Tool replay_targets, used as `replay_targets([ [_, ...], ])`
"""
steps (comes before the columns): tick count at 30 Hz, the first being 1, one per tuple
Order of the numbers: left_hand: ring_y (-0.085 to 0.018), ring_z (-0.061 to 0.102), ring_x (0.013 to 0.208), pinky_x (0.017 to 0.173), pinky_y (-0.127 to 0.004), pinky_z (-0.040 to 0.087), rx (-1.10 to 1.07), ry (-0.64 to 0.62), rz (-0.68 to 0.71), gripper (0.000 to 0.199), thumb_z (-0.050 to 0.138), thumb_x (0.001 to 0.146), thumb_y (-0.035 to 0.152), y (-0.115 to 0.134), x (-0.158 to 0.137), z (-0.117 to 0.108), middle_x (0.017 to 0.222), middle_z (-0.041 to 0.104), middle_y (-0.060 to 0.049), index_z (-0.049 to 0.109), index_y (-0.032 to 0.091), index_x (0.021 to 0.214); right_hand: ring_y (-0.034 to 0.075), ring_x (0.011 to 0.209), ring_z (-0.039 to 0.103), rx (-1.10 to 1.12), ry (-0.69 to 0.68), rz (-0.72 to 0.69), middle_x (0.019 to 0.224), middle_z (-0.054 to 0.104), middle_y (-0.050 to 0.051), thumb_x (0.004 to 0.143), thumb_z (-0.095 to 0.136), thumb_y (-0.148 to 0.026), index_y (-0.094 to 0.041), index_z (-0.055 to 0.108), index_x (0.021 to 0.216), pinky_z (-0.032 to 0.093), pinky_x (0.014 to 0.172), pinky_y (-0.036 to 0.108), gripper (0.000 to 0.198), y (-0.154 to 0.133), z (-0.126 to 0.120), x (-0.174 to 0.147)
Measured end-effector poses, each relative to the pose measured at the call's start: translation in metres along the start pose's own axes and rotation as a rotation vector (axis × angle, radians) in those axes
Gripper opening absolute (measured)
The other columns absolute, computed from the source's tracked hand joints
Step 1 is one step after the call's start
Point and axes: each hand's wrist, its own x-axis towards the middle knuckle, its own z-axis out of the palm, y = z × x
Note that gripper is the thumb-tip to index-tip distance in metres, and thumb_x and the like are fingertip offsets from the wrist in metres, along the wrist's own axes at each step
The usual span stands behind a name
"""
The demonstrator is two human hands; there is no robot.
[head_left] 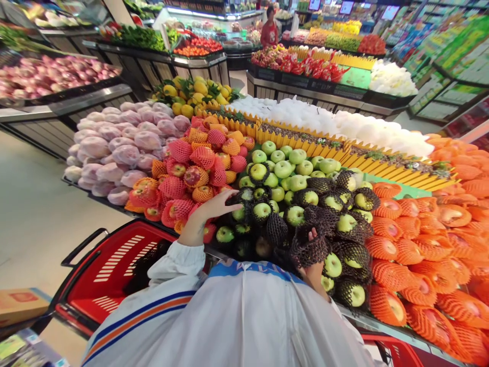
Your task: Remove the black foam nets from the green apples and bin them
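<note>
Green apples [283, 169] lie heaped in front of me, several of them in black foam nets [277, 229]. My left hand [217, 205] reaches over the left edge of this heap. Its thumb and fingers are apart, close beside a netted green apple [244, 195], and whether they touch it I cannot tell. Low at the front of the heap, my right hand [315, 272] is closed around a black foam net [308, 251]. Its fingertips show above the net, and most of the palm is hidden. No apple is visible inside that net.
Red apples in pink and orange nets [202, 158] are piled to the left, beside wrapped pale fruit [126, 153]. Orange-netted fruit [393, 275] fills the right. A yellow divider [305, 148] runs behind. A red shopping basket [114, 270] stands lower left. One person [269, 30] is far back.
</note>
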Motion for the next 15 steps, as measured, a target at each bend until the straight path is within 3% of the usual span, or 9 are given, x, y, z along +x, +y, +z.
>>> replay_targets([
  [5,-0.031,0.063,0.116,0.106,-0.046,0.048,0.083,0.053,0.131,0.046,0.055,0.092,0.053,0.038,0.050,0.025,0.124,0.067,-0.012,0.065,0.018,0.121,0.039,0.144,0.033,-0.006,0.006,0.052,0.159,0.030,0.017,0.093,0.045,-0.043,-0.023,0.011,0.161,0.032,0.114,0.058,0.079,-0.002,0.000,0.000],
  [8,-0.026,0.064,0.112,0.101,-0.039,0.050,0.258,-0.098,0.217,0.040,0.056,0.093,0.043,0.059,0.093,0.055,0.123,0.068,-0.011,0.064,0.016,0.120,0.040,0.143,0.034,0.022,0.034,0.032,0.159,0.031,0.017,0.093,0.046,-0.046,-0.022,0.013,0.161,0.032,0.114,0.058,0.080,-0.002,0.000,0.002],
  [11,-0.024,0.064,0.112,0.097,-0.034,0.050,0.522,-0.236,0.195,0.035,0.058,0.093,0.039,0.072,0.128,0.087,0.123,0.068,-0.010,0.064,0.016,0.118,0.040,0.139,0.040,0.024,0.043,0.018,0.158,0.034,0.015,0.092,0.046,-0.045,-0.024,0.014,0.161,0.035,0.112,0.060,0.079,0.001,0.002,0.002],
  [15,-0.032,0.064,0.111,0.089,-0.038,0.052,0.663,-0.244,0.122,0.048,0.074,0.081,0.038,0.079,0.147,0.119,0.122,0.065,-0.018,0.062,0.012,0.119,0.042,0.131,0.048,0.001,0.091,-0.007,0.153,0.042,0.015,0.091,0.046,-0.049,-0.027,0.015,0.162,0.043,0.102,0.062,0.081,0.009,0.002,-0.002],
])
